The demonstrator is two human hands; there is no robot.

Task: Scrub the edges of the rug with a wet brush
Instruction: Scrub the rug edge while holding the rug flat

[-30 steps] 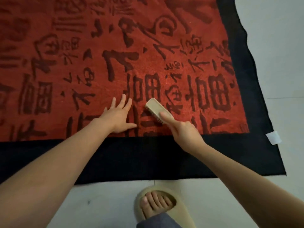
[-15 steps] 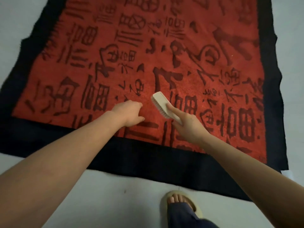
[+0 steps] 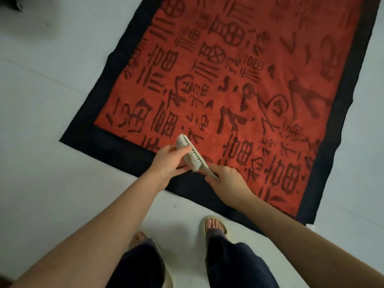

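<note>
A red rug [image 3: 239, 80] with dark characters and a black border lies on the pale floor. Above its near black edge I hold a cream scrubbing brush [image 3: 192, 155], lifted off the rug with its white bristles turned toward my left side. My right hand [image 3: 226, 183] grips the brush's handle end. My left hand [image 3: 170, 161] curls around the bristle head, its thumb lying across the bristles.
Pale tiled floor [image 3: 52, 142] surrounds the rug on the left, right and near side. My two feet in beige slippers [image 3: 214, 224] stand just before the rug's near edge. A dark object sits at the top left corner.
The brush has come up off the red field and back over the near border. My left hand left the rug and took hold of the bristle head. The view pulled back and turned.
</note>
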